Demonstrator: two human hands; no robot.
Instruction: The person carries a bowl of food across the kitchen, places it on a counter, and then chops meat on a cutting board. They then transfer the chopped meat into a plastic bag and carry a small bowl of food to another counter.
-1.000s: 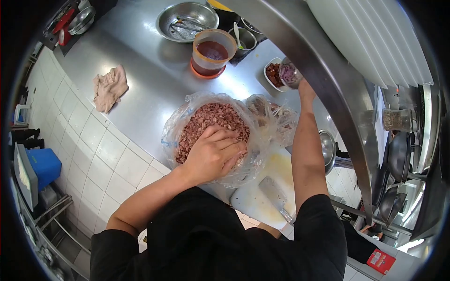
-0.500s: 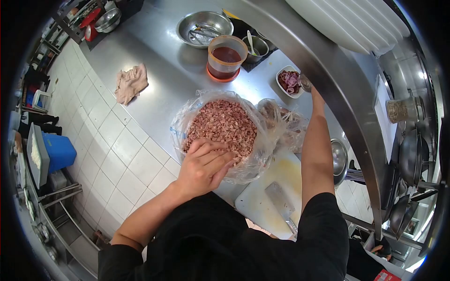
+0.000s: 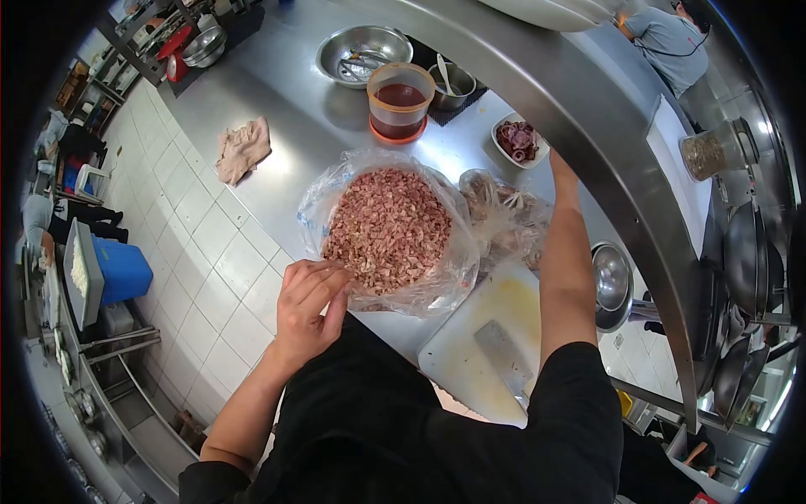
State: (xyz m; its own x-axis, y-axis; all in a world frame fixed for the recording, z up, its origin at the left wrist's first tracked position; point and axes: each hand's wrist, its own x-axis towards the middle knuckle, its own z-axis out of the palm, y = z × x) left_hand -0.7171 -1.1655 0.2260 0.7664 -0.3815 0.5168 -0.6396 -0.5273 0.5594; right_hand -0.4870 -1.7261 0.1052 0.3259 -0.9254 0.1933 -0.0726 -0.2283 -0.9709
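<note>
My left hand (image 3: 312, 304) is at the near left edge of an open clear plastic bag (image 3: 462, 290) filled with diced pinkish meat (image 3: 388, 227). Its fingers are curled and pressed together; whatever they hold is hidden. The right arm reaches forward, and the steel shelf edge hides the fingers of my right hand (image 3: 562, 172). Beside it is a white dish (image 3: 505, 151) with sliced purple onion (image 3: 518, 140). Tied plastic bags (image 3: 508, 220) lie between the meat and my right forearm. A cleaver (image 3: 504, 353) rests on the cutting board (image 3: 453, 357).
A steel shelf (image 3: 588, 126) arches over the right side. Behind the meat stand a tub of dark red liquid (image 3: 398, 105), a steel bowl (image 3: 336, 40) and a small pot with a spoon (image 3: 451, 99). A cloth (image 3: 243, 149) lies left. Another person (image 3: 669, 46) is at the upper right.
My left hand has moved left and off the meat to the bag's edge. A metal utensil seen by my right hand is now hidden behind the shelf. The view has shifted slightly.
</note>
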